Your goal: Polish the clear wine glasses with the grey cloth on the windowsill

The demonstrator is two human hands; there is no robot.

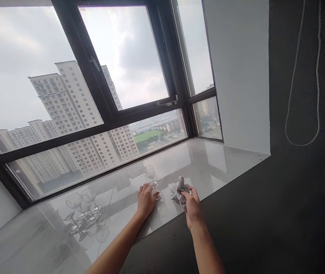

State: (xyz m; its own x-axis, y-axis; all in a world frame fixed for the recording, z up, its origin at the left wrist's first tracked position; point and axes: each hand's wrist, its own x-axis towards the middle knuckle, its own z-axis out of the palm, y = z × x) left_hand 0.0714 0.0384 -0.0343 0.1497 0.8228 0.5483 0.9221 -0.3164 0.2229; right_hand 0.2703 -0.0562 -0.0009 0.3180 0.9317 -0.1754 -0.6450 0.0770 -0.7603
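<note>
On sill [208, 160] — four glasses [83, 207], one cloth [177, 190]

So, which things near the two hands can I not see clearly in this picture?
Head view only:
- Left hand: fingers cover the stem of the wine glass; the grip is unclear.
- Right hand: its palm side is turned away, hiding part of the grey cloth.
- Three glasses: clear, overlapping, outlines hard to separate.
</note>
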